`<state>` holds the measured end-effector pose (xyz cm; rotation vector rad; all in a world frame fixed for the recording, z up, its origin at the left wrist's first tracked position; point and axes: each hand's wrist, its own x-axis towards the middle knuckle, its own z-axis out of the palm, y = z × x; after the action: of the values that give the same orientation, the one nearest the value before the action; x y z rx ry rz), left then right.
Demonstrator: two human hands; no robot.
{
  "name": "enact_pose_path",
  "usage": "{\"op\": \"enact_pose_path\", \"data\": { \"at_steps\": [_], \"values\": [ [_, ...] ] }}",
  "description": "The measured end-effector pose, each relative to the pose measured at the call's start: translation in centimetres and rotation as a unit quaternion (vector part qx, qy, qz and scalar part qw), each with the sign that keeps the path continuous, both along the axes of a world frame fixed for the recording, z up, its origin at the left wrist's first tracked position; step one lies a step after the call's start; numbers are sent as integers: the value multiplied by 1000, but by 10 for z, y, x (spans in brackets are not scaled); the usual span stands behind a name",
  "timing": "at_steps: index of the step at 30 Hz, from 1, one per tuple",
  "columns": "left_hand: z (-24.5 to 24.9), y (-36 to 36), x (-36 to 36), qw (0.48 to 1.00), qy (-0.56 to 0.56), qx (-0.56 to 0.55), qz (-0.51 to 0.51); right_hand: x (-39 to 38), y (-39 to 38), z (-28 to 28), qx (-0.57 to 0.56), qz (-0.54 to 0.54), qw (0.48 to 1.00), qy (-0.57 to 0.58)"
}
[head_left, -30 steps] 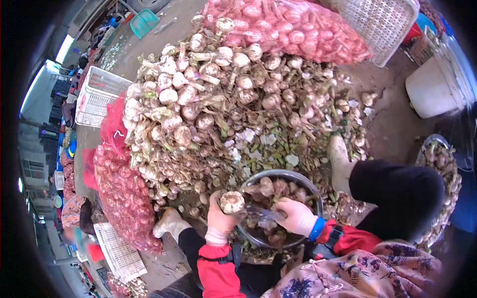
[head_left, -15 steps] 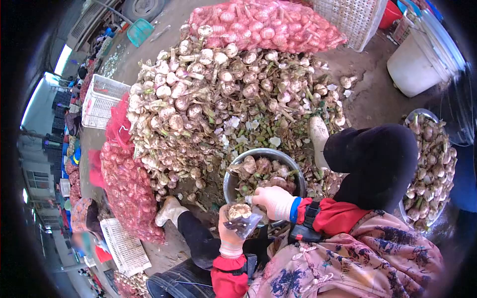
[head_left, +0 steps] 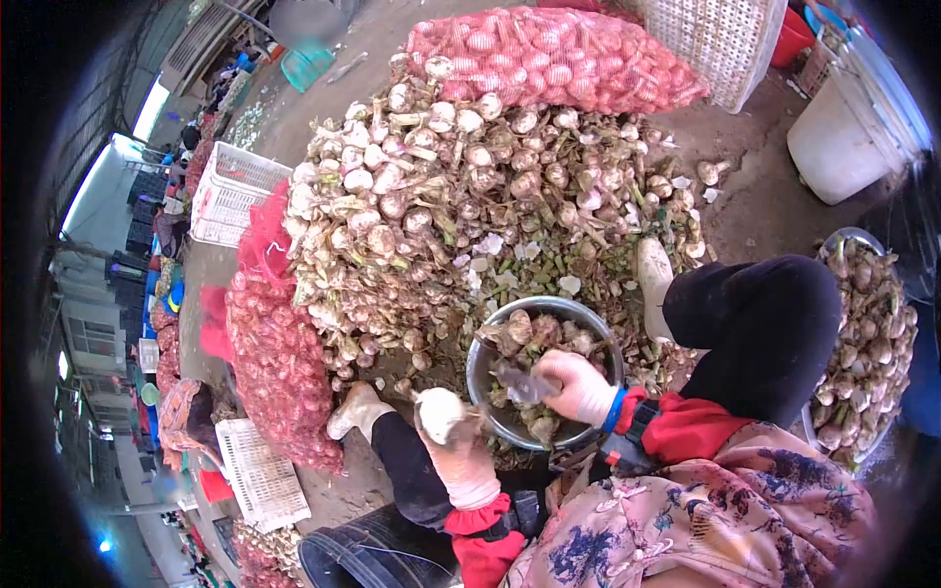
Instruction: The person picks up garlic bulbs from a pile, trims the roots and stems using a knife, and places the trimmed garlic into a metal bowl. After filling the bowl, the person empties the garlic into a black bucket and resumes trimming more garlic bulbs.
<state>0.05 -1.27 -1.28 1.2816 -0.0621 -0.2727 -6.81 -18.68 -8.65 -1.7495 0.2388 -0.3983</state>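
Note:
My left hand [head_left: 461, 463], in a pale glove, is closed around a garlic bulb [head_left: 438, 412] whose white face is turned up, left of the steel bowl. In my right hand [head_left: 576, 385], also gloved, is a knife [head_left: 524, 382] with a broad, flat blade, smeared by motion; its handle is hidden in my fist. The blade is over the metal bowl [head_left: 616, 355], which holds untrimmed garlic bulbs [head_left: 534, 335] with stems. Hand and blade are apart from the bulb in my left hand.
A large garlic heap [head_left: 392, 196] spreads ahead, with cut stems and peel near the bowl. Red mesh sacks [head_left: 279, 367] [head_left: 559, 59] border it. White crates [head_left: 263, 475] [head_left: 235, 196] lie left. Right are a white bucket [head_left: 843, 147] and a basin of garlic [head_left: 863, 343].
The knife has moved from against the bulb to over the bowl, away from my left hand. The bulb now shows a bare white face. The whole view has shifted slightly.

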Motion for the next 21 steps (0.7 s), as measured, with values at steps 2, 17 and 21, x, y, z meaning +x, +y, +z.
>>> {"op": "enact_pose_path", "data": {
  "at_steps": [2, 17, 21],
  "values": [
    [3, -13, 12, 966, 53, -237, -88, 2, 7, 4, -42, 53, 998, -21],
    [-7, -40, -4, 953, 164, -256, 20, 16, 1, -58, 69, -22, 947, 314],
    [-68, -2, 6, 958, 94, 261, -70, 23, -4, -23, 162, -49, 936, 309]
  ]
}}
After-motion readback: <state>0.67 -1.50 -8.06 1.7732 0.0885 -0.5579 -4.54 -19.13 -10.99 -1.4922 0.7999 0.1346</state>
